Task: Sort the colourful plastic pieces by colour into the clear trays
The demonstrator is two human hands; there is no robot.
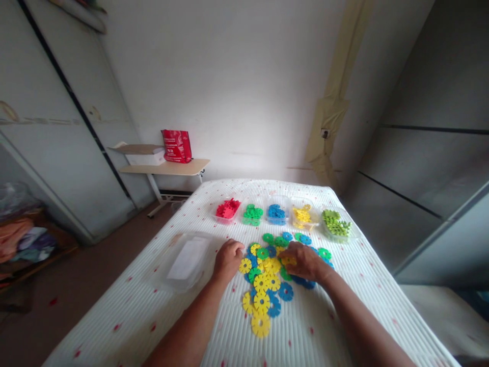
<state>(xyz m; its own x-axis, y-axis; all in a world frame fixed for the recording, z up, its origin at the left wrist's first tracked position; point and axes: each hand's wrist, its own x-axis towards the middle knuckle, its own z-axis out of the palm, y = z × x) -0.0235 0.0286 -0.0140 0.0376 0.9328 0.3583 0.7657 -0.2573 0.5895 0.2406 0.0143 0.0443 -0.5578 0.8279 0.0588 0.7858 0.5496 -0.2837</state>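
A loose pile of notched plastic discs in yellow point(261, 301), blue point(286, 291) and green point(262, 253) is spread on the white quilted cover point(305, 331). At the pile's left edge rests my left hand point(228, 261), its fingers curled in and no disc showing in them. My right hand point(303, 261) reaches into the upper right of the pile. Its fingers are bent together over yellow discs, and whether one is pinched there is hidden. Behind the pile stand clear tubs with red pieces point(228, 209), green pieces point(252, 214), blue pieces point(276, 213), yellow pieces point(303, 214) and light green pieces point(336, 223).
A clear plastic lid or box point(187, 260) with a white label lies left of my left hand. Further off, a side table point(179, 167) carries a red bag point(176, 146) and a white box point(145, 155). Grey cabinets flank both sides.
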